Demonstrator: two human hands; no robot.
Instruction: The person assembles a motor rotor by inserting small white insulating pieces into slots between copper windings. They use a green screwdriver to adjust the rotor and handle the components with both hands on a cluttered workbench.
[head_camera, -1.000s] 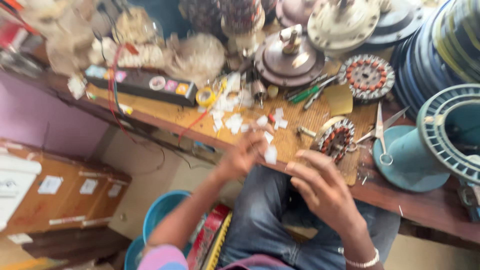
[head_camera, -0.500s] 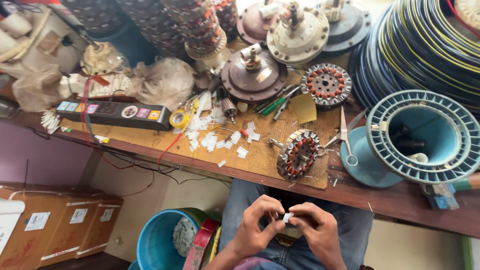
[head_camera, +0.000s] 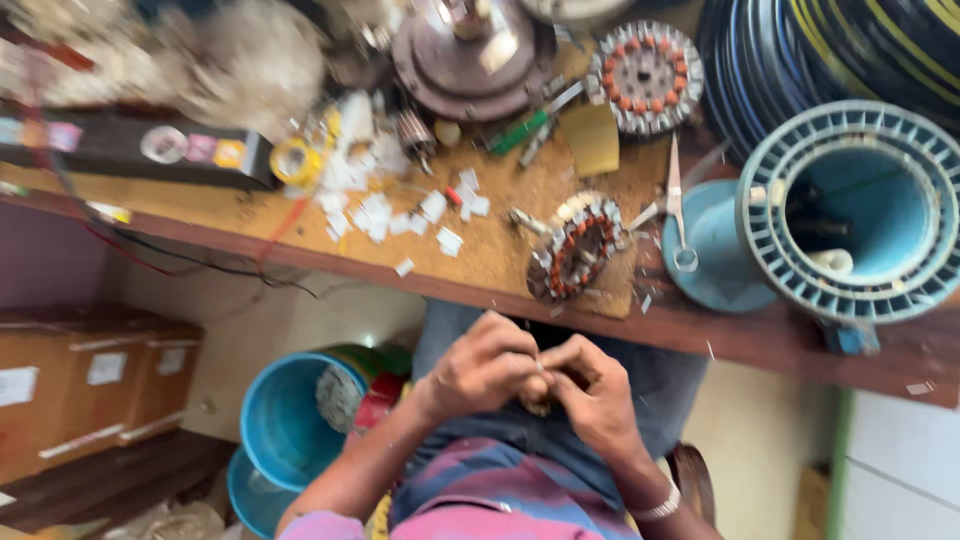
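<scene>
both hands meet over the lap, just below the front edge of the wooden workbench (head_camera: 480, 262). the left hand (head_camera: 482, 368) is curled narrow, fingertips pinched toward the right hand (head_camera: 597, 392), which is likewise bunched tight; they touch each other and pinch something small between the fingertips, but blur hides what it is, so i cannot tell the thing itself. a pale bangle (head_camera: 660, 503) sits on the right wrist. on the workbench, directly above the hands and near its front edge, a wound motor stator (head_camera: 577, 250) with copper coils lies tilted. left of the stator, small white paper slips (head_camera: 400, 210) are scattered. right of it lie scissors (head_camera: 678, 215), resting partly on a big blue plastic spool (head_camera: 850, 210). behind the stator, toward the back of the workbench, sit a second stator (head_camera: 645, 78), a green-handled tool (head_camera: 520, 130) and a round metal motor housing (head_camera: 470, 65). a yellow tape roll (head_camera: 297, 162) lies beyond the slips. under the workbench, left of the hands, stands a blue bucket (head_camera: 285, 420), with brown cardboard boxes (head_camera: 90, 385) further left.
</scene>
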